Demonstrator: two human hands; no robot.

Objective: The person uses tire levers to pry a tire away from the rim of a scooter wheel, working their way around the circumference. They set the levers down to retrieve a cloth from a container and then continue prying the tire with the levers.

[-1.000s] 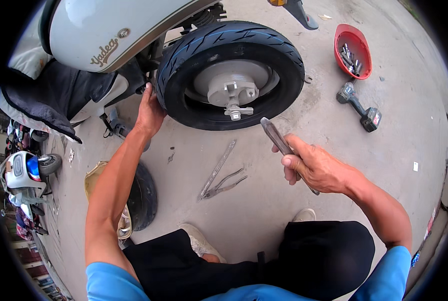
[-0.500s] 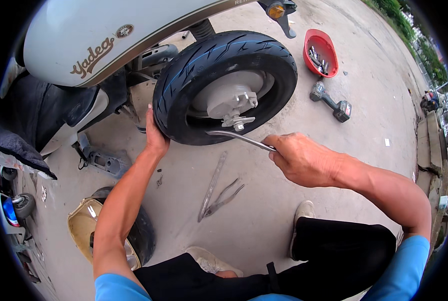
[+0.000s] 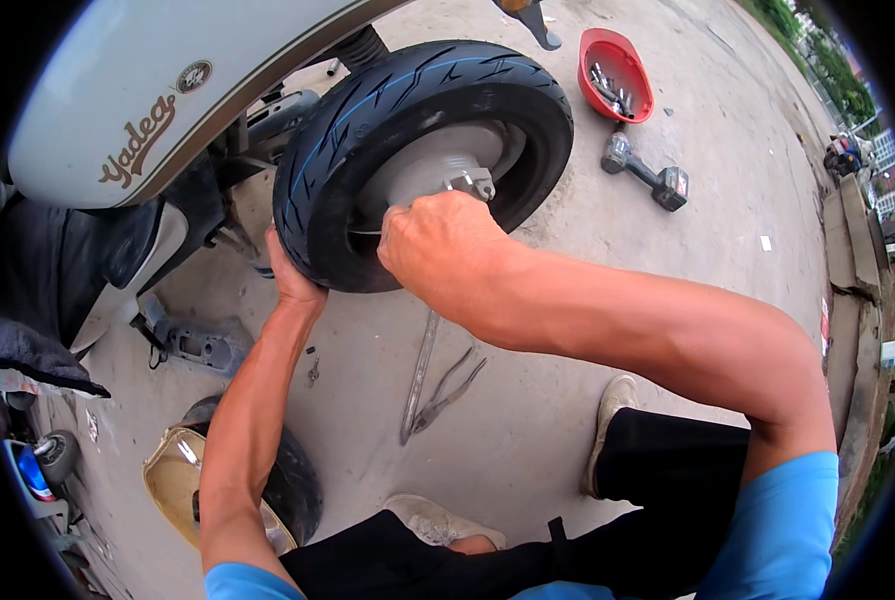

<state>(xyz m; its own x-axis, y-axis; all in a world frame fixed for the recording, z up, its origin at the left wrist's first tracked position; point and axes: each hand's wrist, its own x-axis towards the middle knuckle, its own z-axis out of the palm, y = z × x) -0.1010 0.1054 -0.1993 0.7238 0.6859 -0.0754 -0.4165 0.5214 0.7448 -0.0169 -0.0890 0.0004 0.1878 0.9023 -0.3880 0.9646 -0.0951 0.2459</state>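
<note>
A black scooter tyre (image 3: 342,155) with a blue stripe along its tread sits on a grey hub wheel (image 3: 412,175), tilted toward me. My left hand (image 3: 295,275) grips the tyre's lower left side, its fingers partly hidden against the rubber. Closed in a fist, my right hand (image 3: 442,245) is over the wheel's near rim. It holds a curved metal tyre lever (image 3: 365,233), of which only a short bit shows at the tyre's inner edge. The hand covers the rest of the lever and most of the axle end.
The white scooter body (image 3: 117,90) lies above the wheel. On the concrete are pliers (image 3: 447,395), a flat metal bar (image 3: 420,380), a cordless impact wrench (image 3: 647,175), a red helmet-shaped bowl (image 3: 617,60) of sockets, a grey plastic part (image 3: 207,345) and a beige-lined container (image 3: 172,475).
My right hand has moved left and up with the tyre lever, from beside the wheel to over its near rim. My left hand stays on the tyre. The whole view has shifted slightly.
</note>
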